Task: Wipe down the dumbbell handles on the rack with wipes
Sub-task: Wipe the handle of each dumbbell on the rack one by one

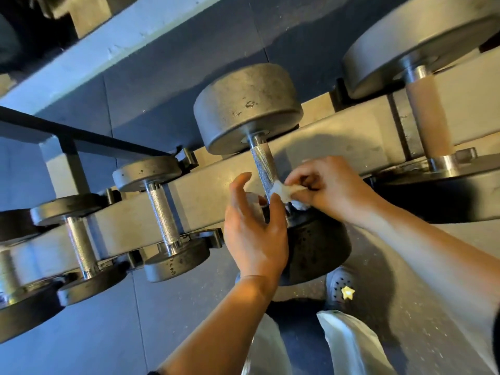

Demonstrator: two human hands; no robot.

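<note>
A dumbbell with a knurled steel handle (262,163) lies across the grey rack (338,136) in the middle of the head view. My right hand (328,186) pinches a crumpled white wipe (284,192) against the near end of that handle. My left hand (253,228) hovers just left of the handle above the near weight head (316,244), fingers spread and relaxed, holding nothing. The handle's near end is hidden behind the wipe and my fingers.
Smaller dumbbells (162,215) sit on the rack to the left, and a larger one with a smooth tan handle (430,117) to the right. A second rack beam (89,58) runs behind. My shoe (341,288) and light trouser legs stand on the dark rubber floor.
</note>
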